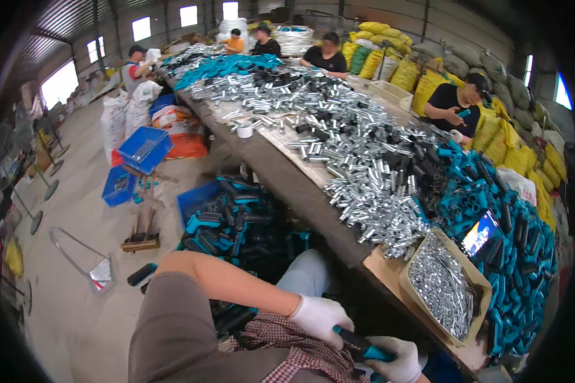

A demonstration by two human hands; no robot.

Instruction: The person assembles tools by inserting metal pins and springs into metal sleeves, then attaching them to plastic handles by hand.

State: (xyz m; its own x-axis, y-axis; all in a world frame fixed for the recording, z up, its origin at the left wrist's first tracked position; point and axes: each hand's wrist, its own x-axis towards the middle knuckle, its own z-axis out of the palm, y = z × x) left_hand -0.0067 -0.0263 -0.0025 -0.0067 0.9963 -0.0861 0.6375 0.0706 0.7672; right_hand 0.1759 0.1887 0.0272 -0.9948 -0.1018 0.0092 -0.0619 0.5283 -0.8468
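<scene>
Both my hands wear white gloves and are together over my lap. My left hand [321,321] is closed round one end of a black and teal handle [356,343]. Around the teal part at its other end, the fingers of my right hand [399,360] are wrapped. The handle looks like a tool grip with a black sleeve and slants down to the right. Nearest to my right hand on the table is a cream tray [407,285] of small metal screws or pins [437,281].
Silver metal tubes [377,198] cover the long table [281,163]. Teal and black handles [517,255] are heaped at right, a lit phone [480,233] on them. More handles [236,223] fill the floor beside a blue crate [195,198]. Several people [453,105] work across the table.
</scene>
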